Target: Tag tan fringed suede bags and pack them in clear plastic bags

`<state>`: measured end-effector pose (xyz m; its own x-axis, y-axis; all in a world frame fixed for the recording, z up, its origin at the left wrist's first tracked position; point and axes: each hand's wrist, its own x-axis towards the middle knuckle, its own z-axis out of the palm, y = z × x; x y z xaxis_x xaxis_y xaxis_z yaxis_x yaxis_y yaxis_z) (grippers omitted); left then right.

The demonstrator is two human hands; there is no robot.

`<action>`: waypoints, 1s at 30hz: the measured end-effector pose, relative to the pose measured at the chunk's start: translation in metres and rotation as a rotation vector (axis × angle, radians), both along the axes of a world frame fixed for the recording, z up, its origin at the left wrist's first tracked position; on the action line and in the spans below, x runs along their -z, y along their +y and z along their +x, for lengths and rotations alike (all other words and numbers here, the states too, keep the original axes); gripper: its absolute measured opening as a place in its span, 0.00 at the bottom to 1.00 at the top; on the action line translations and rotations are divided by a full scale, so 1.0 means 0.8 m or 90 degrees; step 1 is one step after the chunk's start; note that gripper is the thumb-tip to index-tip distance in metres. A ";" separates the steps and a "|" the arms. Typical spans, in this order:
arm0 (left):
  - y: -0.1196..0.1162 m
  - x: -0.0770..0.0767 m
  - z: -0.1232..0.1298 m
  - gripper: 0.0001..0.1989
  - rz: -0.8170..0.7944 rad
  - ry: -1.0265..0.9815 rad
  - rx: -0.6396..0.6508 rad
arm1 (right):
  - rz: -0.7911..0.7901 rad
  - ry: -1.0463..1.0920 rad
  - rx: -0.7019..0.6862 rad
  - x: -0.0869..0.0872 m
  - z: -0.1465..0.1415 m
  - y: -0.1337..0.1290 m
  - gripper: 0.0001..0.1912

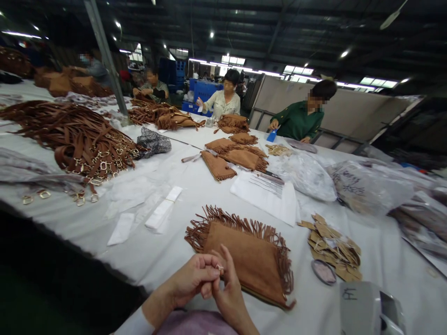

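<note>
My left hand point(193, 279) is closed in a pinch on a thin white string-like piece point(220, 267), too small to make out fully. My right hand point(228, 291) meets it at the fingertips, its fingers bent around the same piece and one finger raised. Just beyond both hands a brown suede fringed bag point(247, 256) lies flat, with its fringe along the far and right sides and a zipper along the near edge. My hands hide part of its near left corner.
Right of the bag lie a pile of tan paper tags point(333, 249), a small oval dish point(323, 271) and a grey-white device point(363, 307). White paper strips point(163, 209) and brown straps point(87, 139) are left. More fringed bags point(240, 156) and two people stand across the table.
</note>
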<state>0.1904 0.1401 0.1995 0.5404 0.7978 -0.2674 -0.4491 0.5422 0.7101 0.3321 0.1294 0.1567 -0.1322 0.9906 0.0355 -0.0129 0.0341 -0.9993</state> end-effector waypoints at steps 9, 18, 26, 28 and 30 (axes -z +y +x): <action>0.011 -0.003 -0.023 0.20 0.036 0.039 -0.148 | -0.026 -0.147 -0.047 -0.005 0.020 0.001 0.17; 0.011 0.043 -0.004 0.19 0.058 0.168 -0.114 | 0.164 -0.427 0.012 0.025 0.118 0.001 0.09; -0.034 0.082 0.049 0.07 0.167 0.369 0.061 | 0.117 -0.359 -0.035 0.038 0.119 -0.045 0.22; -0.032 0.078 0.043 0.06 0.170 0.358 0.045 | 0.078 -0.327 -0.063 0.037 0.094 -0.043 0.20; -0.025 0.071 0.033 0.06 0.158 0.333 0.008 | 0.035 -0.312 -0.111 0.035 0.069 -0.035 0.18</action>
